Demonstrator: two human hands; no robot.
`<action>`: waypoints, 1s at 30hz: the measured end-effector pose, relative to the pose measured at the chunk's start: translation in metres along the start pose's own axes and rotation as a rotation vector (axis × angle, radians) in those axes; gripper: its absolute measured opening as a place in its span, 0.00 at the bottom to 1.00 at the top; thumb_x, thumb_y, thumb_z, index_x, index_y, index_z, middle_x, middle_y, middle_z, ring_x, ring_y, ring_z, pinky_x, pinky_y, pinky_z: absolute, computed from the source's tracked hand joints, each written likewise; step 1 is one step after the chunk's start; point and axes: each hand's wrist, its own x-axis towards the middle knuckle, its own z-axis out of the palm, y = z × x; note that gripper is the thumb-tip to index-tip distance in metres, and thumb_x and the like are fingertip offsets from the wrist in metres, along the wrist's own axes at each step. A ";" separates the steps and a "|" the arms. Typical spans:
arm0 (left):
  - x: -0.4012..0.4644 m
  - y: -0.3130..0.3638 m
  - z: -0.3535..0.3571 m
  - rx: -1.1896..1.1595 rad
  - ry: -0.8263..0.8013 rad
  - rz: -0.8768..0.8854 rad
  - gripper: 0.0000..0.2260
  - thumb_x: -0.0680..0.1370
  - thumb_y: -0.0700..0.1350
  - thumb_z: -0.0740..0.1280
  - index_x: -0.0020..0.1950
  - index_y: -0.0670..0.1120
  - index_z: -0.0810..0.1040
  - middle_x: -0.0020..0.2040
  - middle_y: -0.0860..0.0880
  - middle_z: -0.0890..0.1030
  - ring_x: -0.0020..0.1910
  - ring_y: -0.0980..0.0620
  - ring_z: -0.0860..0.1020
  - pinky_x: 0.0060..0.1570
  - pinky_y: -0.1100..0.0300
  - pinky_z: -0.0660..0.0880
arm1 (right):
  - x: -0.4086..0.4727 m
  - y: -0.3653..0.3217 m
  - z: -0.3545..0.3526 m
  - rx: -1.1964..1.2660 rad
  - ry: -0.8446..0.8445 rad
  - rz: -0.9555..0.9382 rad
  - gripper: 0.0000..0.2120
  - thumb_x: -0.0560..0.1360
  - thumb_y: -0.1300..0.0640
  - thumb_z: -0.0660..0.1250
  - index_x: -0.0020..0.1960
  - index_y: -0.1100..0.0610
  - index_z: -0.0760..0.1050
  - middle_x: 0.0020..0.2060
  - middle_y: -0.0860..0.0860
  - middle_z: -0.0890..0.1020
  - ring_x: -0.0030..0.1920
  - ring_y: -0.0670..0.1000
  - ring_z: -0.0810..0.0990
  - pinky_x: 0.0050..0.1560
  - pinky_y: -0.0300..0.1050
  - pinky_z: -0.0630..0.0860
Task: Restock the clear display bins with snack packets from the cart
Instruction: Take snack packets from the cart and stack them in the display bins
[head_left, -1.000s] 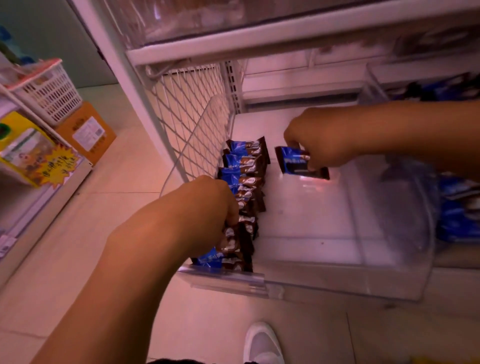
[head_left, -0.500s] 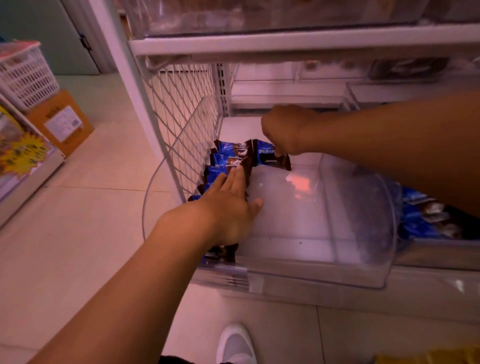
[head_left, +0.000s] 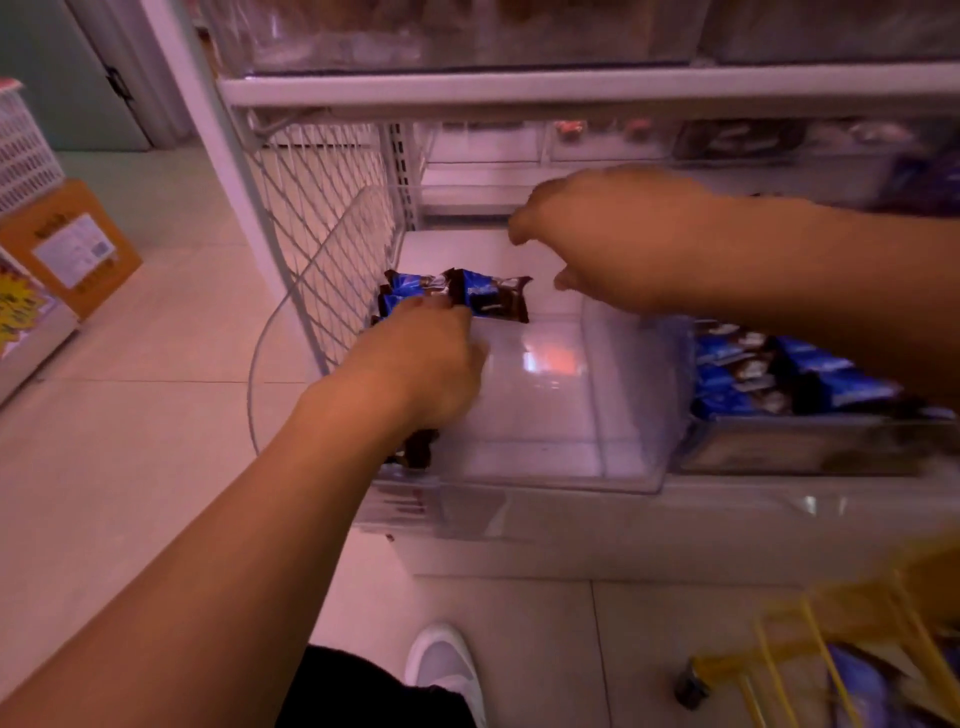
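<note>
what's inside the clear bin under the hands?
Blue-brown snack packets lined along the left wall of the clear bin; its floor otherwise bare. The left hand covers the row's middle.

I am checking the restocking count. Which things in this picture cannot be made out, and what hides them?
1. Row of snack packets, head view: its middle is under the left hand, so no count.
2. Yellow cart: motion-blurred and cut by the right and bottom edges; its contents are unclear.
3. Right hand: blurred; its fingers point away, so whether it holds anything is unclear.
4. Neighbouring bin's packets: partly behind the right forearm.
</note>
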 end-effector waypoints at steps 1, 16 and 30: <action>-0.006 0.013 -0.005 -0.040 0.143 0.051 0.14 0.82 0.54 0.58 0.57 0.47 0.76 0.53 0.46 0.78 0.50 0.46 0.74 0.48 0.51 0.72 | -0.035 0.005 -0.010 0.028 0.132 -0.002 0.17 0.75 0.55 0.70 0.64 0.53 0.75 0.58 0.55 0.79 0.55 0.60 0.79 0.51 0.56 0.79; -0.063 0.334 0.074 0.322 -0.380 0.761 0.23 0.75 0.63 0.67 0.61 0.48 0.78 0.57 0.46 0.80 0.56 0.44 0.78 0.51 0.55 0.75 | -0.395 0.088 0.071 0.497 -1.100 0.677 0.43 0.67 0.42 0.79 0.76 0.49 0.65 0.74 0.49 0.68 0.70 0.55 0.71 0.58 0.48 0.74; -0.041 0.369 0.192 0.907 -0.697 0.714 0.19 0.74 0.47 0.72 0.63 0.42 0.76 0.37 0.48 0.69 0.32 0.49 0.69 0.40 0.54 0.71 | -0.412 0.082 0.163 0.278 -1.142 0.678 0.38 0.72 0.52 0.76 0.76 0.57 0.63 0.74 0.59 0.66 0.70 0.60 0.70 0.55 0.49 0.71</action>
